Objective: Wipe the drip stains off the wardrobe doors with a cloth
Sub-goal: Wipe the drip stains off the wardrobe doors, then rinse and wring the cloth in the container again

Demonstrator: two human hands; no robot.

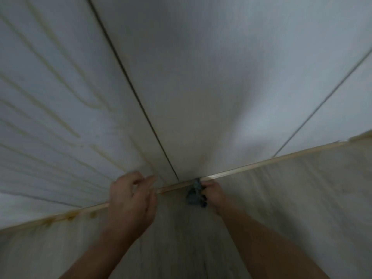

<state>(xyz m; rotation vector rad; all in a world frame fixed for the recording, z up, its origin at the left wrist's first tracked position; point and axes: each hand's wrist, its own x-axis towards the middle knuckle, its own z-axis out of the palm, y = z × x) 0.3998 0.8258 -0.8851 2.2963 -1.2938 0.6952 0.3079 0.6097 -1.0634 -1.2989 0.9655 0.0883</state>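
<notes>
Yellowish drip stains (pixel 60 121) streak the white left wardrobe door (pixel 80 27), long axes running ten-to-four o'clock. They lie at ten o'clock from our right hand (pixel 213 193), which is clamped on the crumpled grey-blue cloth (pixel 194 195). Our left hand (pixel 130 200), loose-fingered and empty, lies nearer.

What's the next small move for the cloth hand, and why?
Probably sweep the cloth, gripped in the right hand at the wooden strip, leftward and up onto the left door. Yellow drip streaks run down that door and blotches sit on the strip, while the middle door looks mostly clean. The left hand lies in that path.
</notes>
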